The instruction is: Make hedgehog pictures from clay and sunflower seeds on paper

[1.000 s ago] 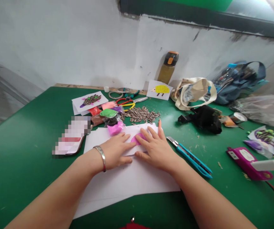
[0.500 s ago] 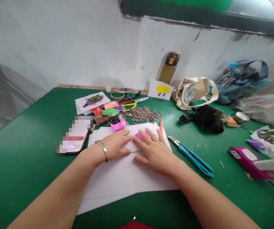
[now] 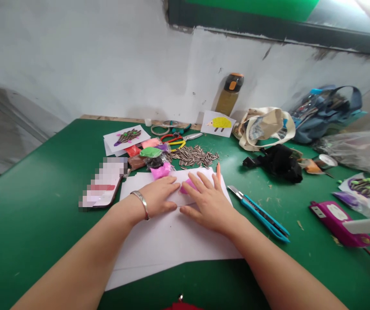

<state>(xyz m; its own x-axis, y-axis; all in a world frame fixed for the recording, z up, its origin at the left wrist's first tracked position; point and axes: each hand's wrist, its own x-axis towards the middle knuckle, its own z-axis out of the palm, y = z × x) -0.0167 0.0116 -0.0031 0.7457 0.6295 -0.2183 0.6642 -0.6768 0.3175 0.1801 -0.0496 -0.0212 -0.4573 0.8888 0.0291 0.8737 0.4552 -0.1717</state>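
White paper sheets [image 3: 172, 241] lie on the green table, with a smaller white sheet [image 3: 180, 174] on top. On the small sheet is a flat patch of pink clay [image 3: 187, 187], partly hidden under my fingers. My right hand [image 3: 209, 200] rests over the clay with its fingers spread, some of them touching it. Flat on the small sheet, my left hand [image 3: 157, 196] has its fingers stretched out beside the clay's left edge. A packet of pink clay [image 3: 161, 171] sits just beyond the left fingers. An orange pen [image 3: 218, 171] is beside the sheet.
Left of the papers is a phone [image 3: 104, 183]. Behind them are several clay packets [image 3: 150, 152], a pile of sunflower seeds [image 3: 196, 156] and scissors [image 3: 191, 136]. A blue utility knife [image 3: 260, 215] lies to the right, with a magenta glue gun [image 3: 336, 221] farther over.
The camera view has shifted slightly. Both hands stay in nearly the same place on the sheet, with the right hand's fingers still over the pink clay.
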